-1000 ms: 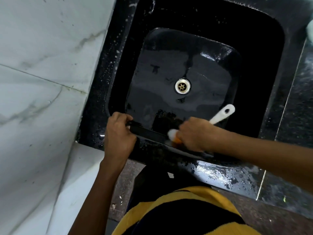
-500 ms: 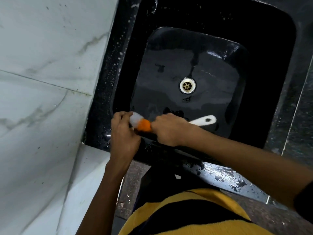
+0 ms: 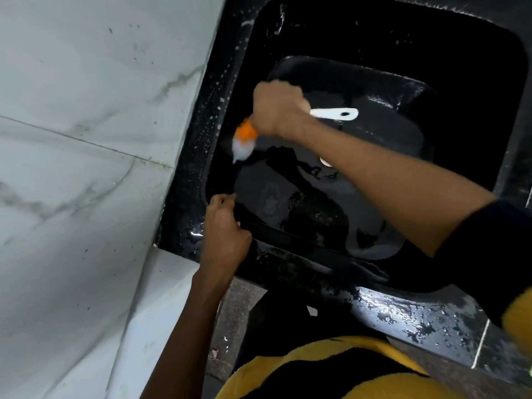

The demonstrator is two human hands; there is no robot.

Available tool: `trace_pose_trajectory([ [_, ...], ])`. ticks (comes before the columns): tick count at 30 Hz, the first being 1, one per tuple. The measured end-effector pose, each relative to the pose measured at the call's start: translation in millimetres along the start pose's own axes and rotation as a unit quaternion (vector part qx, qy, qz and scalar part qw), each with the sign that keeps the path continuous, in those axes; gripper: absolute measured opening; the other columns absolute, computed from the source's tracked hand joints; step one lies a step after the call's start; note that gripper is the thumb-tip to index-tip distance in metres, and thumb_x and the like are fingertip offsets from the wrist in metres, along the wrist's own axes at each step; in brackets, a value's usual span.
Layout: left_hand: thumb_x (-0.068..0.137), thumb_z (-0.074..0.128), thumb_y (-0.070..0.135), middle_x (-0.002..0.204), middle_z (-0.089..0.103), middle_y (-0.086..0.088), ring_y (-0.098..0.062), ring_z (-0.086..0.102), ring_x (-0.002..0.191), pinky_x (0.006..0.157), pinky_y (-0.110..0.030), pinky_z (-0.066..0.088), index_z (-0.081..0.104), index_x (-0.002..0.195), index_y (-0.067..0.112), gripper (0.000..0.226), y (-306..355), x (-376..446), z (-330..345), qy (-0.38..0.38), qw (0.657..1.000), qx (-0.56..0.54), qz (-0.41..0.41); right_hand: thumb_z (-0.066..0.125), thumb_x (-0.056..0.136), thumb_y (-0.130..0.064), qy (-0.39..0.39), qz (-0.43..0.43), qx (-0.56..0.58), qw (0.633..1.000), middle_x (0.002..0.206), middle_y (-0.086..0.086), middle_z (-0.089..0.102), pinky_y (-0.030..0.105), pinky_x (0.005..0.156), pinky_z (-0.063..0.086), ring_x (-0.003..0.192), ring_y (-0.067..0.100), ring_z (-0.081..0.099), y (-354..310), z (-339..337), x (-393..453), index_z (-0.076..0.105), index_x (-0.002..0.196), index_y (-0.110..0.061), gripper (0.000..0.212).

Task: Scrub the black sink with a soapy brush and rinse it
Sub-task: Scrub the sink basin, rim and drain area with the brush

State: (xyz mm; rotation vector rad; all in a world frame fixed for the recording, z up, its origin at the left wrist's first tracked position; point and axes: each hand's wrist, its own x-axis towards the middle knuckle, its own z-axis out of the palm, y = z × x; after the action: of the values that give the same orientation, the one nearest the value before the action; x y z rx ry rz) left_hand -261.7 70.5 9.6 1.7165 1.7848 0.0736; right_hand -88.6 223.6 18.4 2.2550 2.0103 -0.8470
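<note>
Where the marble-patterned wall (image 3: 86, 139) met the wet surface (image 3: 403, 312), the black sink (image 3: 374, 38) was recorded as item one: a deep rectangular basin with rounded corners, its floor glossy with water and its left rim flecked with small white soap spots.

Item two, the brush (image 3: 334, 113): white handle with a hanging hole at its free end, orange collar and a foamy white head. The head lay against the inner left wall of the sink, below the speckled rim; the handle pointed right across the basin. The head was blurred, so the bristles could not be made out.

Item three, the right hand (image 3: 277, 110): reached across the basin from the right, fingers curled tight round the brush handle just behind the orange collar, back of the hand facing the camera.

Item four, the left hand (image 3: 226, 226): placed at the near-left corner of the sink, fingers bent over the rim there. Whether they clasped the edge or merely rested on it could not be told.

Item five, the drain (image 3: 325, 162): a pale metal ring on the sink floor, mostly hidden under the right forearm.

Item six, clothing: a yellow and black garment (image 3: 331, 370) at the bottom edge, with a dark sleeve (image 3: 489, 254) on the right arm.

The near rim of the sink and the adjoining surface carried puddled water and bright reflections.
</note>
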Motion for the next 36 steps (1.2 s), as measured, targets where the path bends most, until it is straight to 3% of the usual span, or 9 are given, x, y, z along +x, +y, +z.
trace_pose_trajectory([
  [4,0.073,0.057,-0.014,0.129,0.05,-0.01,-0.027,0.053,0.117,0.101,-0.034,0.047,0.058,0.131,0.004,0.062,-0.9,-0.3,3.9,-0.015,1.0,0.016,0.012,0.052,0.089,-0.023,0.124,0.16,0.133,0.97,0.121,0.01,0.063,0.032,0.082,0.046,0.11,0.028,0.061,24.6,-23.8,20.5,0.059,0.119,-0.011,0.033],
  [8,0.068,0.057,-0.012,0.124,0.053,-0.011,-0.03,0.054,0.113,0.094,-0.038,0.049,0.063,0.122,0.004,0.056,-3.8,0.0,5.6,-0.01,0.999,0.042,0.026,0.047,0.089,-0.014,0.079,-0.002,-0.036,0.996,0.114,0.012,0.067,0.036,0.079,0.051,0.103,0.032,0.065,-22.1,-0.8,-17.6,0.067,0.112,-0.011,0.031],
  [11,0.065,0.055,-0.011,0.096,0.06,-0.013,-0.036,0.062,0.088,0.064,-0.036,0.05,0.061,0.085,0.005,0.027,-4.6,0.1,3.8,-0.011,0.999,0.036,0.031,0.047,0.089,-0.016,-0.009,-0.166,-0.117,0.979,0.107,0.007,0.069,0.033,0.066,0.045,0.095,0.027,0.067,-67.4,33.7,-66.7,0.069,0.104,-0.015,0.026],
  [13,0.067,0.053,-0.008,0.085,0.06,-0.012,-0.037,0.062,0.078,0.055,-0.034,0.044,0.052,0.075,0.008,0.018,-4.1,1.0,1.6,-0.025,0.998,0.047,0.035,0.049,0.088,-0.016,-0.012,-0.188,-0.119,0.975,0.105,0.005,0.069,0.031,0.064,0.042,0.093,0.025,0.067,-71.3,35.9,-68.9,0.069,0.101,-0.017,0.024],
  [16,0.066,0.053,-0.007,0.102,0.062,-0.01,-0.032,0.063,0.089,0.074,-0.042,0.055,0.067,0.097,0.006,0.036,-5.5,1.5,-0.4,-0.035,0.996,0.068,0.044,0.052,0.087,-0.016,0.073,-0.103,-0.133,0.983,0.11,0.008,0.069,0.032,0.07,0.047,0.099,0.028,0.067,-47.6,17.1,-17.2,0.07,0.107,-0.012,0.028],
  [21,0.071,0.054,-0.009,0.117,0.061,-0.004,-0.026,0.063,0.1,0.083,-0.04,0.055,0.068,0.117,0.011,0.051,0.0,-2.3,-0.9,-0.04,0.996,0.072,0.016,0.045,0.093,-0.011,0.166,0.073,-0.101,0.978,0.114,0.013,0.065,0.036,0.078,0.05,0.102,0.032,0.065,13.3,-16.6,35.3,0.063,0.116,-0.009,0.029],
  [24,0.07,0.054,-0.007,0.114,0.062,-0.008,-0.03,0.063,0.1,0.081,-0.042,0.055,0.068,0.112,0.008,0.047,0.5,-2.1,-2.4,-0.042,0.996,0.074,0.015,0.043,0.093,-0.007,0.161,0.005,-0.083,0.983,0.117,0.015,0.061,0.036,0.077,0.052,0.1,0.031,0.065,-13.3,13.0,3.8,0.058,0.122,-0.006,0.033],
  [29,0.065,0.054,-0.008,0.099,0.061,-0.016,-0.038,0.061,0.089,0.064,-0.034,0.042,0.062,0.087,0.002,0.026,3.5,1.5,-4.2,-0.054,0.995,0.082,0.018,0.053,0.087,-0.017,0.021,-0.151,-0.106,0.983,0.098,0.009,0.069,0.032,0.061,0.044,0.085,0.028,0.067,-47.5,39.1,-65.7,0.067,0.095,-0.015,0.016],
  [36,0.071,0.054,-0.011,0.118,0.06,-0.008,-0.029,0.061,0.104,0.087,-0.043,0.054,0.067,0.119,0.008,0.053,3.2,-1.7,-2.1,-0.05,0.996,0.078,0.018,0.052,0.091,-0.019,0.163,0.128,0.042,0.977,0.113,0.011,0.066,0.034,0.078,0.049,0.103,0.029,0.064,16.6,-26.8,25.3,0.063,0.112,-0.01,0.026],
])
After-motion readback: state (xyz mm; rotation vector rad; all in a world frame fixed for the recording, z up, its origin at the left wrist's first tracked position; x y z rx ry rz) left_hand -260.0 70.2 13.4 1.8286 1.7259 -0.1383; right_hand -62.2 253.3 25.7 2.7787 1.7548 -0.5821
